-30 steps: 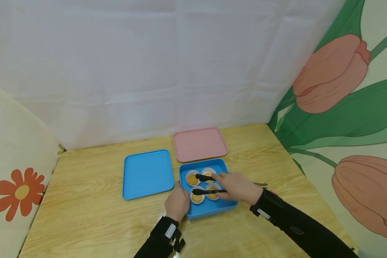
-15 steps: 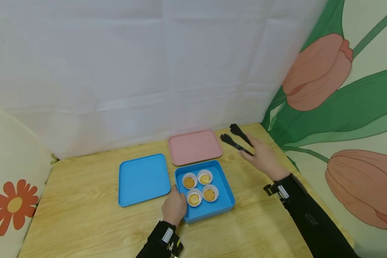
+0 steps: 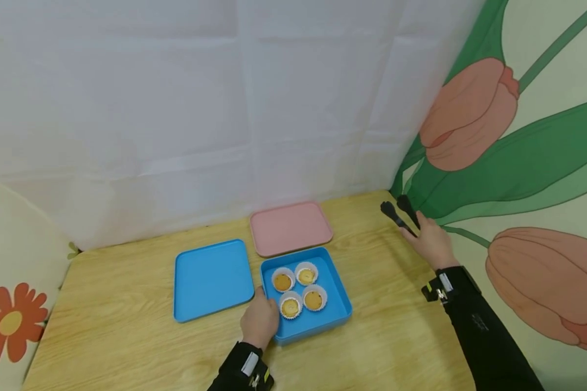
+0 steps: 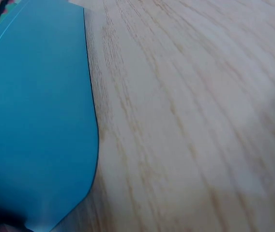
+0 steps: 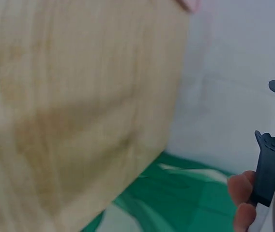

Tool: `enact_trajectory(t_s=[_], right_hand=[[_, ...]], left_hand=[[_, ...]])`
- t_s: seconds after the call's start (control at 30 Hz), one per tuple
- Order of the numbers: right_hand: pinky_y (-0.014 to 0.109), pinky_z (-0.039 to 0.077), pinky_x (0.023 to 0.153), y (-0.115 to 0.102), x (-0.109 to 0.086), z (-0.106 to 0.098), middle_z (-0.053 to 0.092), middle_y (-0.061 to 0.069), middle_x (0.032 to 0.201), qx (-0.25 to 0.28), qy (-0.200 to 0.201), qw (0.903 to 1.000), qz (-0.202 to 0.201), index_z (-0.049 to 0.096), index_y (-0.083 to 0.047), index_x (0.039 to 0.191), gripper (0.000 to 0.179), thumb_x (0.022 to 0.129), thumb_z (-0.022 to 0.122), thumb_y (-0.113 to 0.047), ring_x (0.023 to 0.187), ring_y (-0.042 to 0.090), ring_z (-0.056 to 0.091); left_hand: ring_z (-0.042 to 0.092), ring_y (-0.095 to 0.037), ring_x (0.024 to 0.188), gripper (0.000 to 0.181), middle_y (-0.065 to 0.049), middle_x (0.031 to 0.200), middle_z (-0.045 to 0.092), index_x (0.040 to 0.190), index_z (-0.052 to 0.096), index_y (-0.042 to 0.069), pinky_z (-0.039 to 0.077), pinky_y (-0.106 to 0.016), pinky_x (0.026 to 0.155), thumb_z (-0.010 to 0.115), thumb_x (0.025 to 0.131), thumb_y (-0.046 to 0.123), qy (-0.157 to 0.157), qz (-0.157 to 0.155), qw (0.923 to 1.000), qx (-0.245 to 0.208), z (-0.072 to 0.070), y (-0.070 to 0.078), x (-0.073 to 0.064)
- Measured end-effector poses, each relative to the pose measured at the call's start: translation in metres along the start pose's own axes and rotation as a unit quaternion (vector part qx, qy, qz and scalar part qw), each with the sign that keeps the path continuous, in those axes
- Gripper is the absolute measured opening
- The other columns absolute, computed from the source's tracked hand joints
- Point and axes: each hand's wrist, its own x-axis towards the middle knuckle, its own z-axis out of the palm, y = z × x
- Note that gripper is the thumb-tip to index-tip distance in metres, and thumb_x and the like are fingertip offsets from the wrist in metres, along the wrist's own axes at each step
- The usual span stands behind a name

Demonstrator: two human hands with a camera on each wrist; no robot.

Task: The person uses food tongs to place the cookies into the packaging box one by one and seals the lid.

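My left hand [image 3: 259, 321] grips the left side of a blue rectangular box [image 3: 341, 310]; some of its fingers are hidden. Inside the box sit several small round cakes in white paper cups, among them a front-right cake [image 3: 313, 300], grouped toward the left. In the left wrist view the box's outer wall [image 4: 40, 106] fills the left side. Over at the table's right back, my right hand [image 3: 433, 242] holds black-tipped tongs [image 3: 395, 215], their arms spread with nothing between them. The right wrist view shows fingers [image 5: 244, 193] on the tongs' black end [image 5: 267, 169].
A flat blue tray or lid [image 3: 214, 279] lies left of the box. Behind the box lies a pink tray [image 3: 291, 228]. The wooden table [image 3: 127, 331] meets a white cloth [image 3: 176, 108] at the back and a flower-printed cloth [image 3: 513, 179] at the right.
The tongs were over the cakes a second ago. My right hand has lifted them away and carried them right, toward the table's far right corner. My left hand stays at the box.
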Motion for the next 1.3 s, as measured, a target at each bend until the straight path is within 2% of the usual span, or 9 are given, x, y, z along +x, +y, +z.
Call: enact_trajectory(t_s=[0.2, 0.33, 0.57, 0.77, 1.0, 1.3], right_hand=[[0.046, 0.048, 0.057, 0.024, -0.007, 0.021, 0.056, 0.039, 0.104, -0.043, -0.023, 0.9988, 0.006, 0.041, 0.016, 0.129, 0.069, 0.087, 0.058, -0.036, 0.071, 0.042, 0.061], [0.041, 0.044, 0.049, 0.037, -0.010, 0.035, 0.059, 0.038, 0.097, -0.048, -0.043, 0.9979, 0.007, 0.042, 0.016, 0.127, 0.069, 0.086, 0.059, -0.037, 0.060, 0.036, 0.059], [0.051, 0.048, 0.064, 0.046, -0.018, 0.048, 0.057, 0.039, 0.102, -0.056, -0.068, 0.9959, 0.022, 0.046, 0.019, 0.121, 0.068, 0.086, 0.058, -0.038, 0.080, 0.047, 0.060], [0.049, 0.048, 0.059, 0.047, -0.021, 0.055, 0.060, 0.035, 0.091, -0.057, -0.090, 0.9937, 0.034, 0.046, 0.019, 0.120, 0.068, 0.086, 0.058, -0.039, 0.072, 0.044, 0.061], [0.052, 0.048, 0.069, 0.047, -0.026, 0.061, 0.056, 0.037, 0.105, -0.058, -0.112, 0.9909, 0.046, 0.045, 0.016, 0.125, 0.070, 0.087, 0.056, -0.042, 0.083, 0.047, 0.060], [0.053, 0.048, 0.067, 0.049, -0.029, 0.067, 0.055, 0.038, 0.106, -0.057, -0.116, 0.9900, 0.058, 0.042, 0.016, 0.127, 0.072, 0.086, 0.056, -0.043, 0.084, 0.048, 0.059]], left_hand=[[0.065, -0.033, 0.078, 0.045, -0.023, 0.106, 0.065, 0.130, 0.043, -0.006, 0.047, -0.043, 0.058, 0.042, 0.092, 0.019, 0.004, 0.003, 1.0000, -0.004, 0.000, -0.002, -0.002], [0.065, -0.033, 0.077, 0.046, -0.024, 0.106, 0.065, 0.131, 0.042, -0.006, 0.047, -0.043, 0.057, 0.042, 0.092, 0.019, 0.002, 0.002, 1.0000, -0.003, 0.001, -0.002, -0.002], [0.065, -0.032, 0.079, 0.048, -0.024, 0.108, 0.064, 0.132, 0.041, -0.007, 0.047, -0.042, 0.057, 0.042, 0.092, 0.020, -0.004, -0.002, 1.0000, -0.001, 0.001, -0.002, -0.001], [0.065, -0.031, 0.076, 0.047, -0.024, 0.108, 0.064, 0.132, 0.041, -0.006, 0.046, -0.041, 0.055, 0.041, 0.092, 0.020, -0.002, -0.003, 1.0000, -0.006, 0.002, -0.002, 0.000], [0.065, -0.032, 0.076, 0.047, -0.024, 0.107, 0.064, 0.131, 0.042, -0.007, 0.046, -0.041, 0.055, 0.041, 0.092, 0.020, 0.003, -0.001, 1.0000, -0.007, 0.001, -0.002, 0.000], [0.065, -0.034, 0.082, 0.048, -0.025, 0.113, 0.062, 0.132, 0.041, -0.007, 0.048, -0.045, 0.061, 0.040, 0.092, 0.019, 0.002, -0.005, 1.0000, -0.006, 0.001, -0.001, 0.000]])
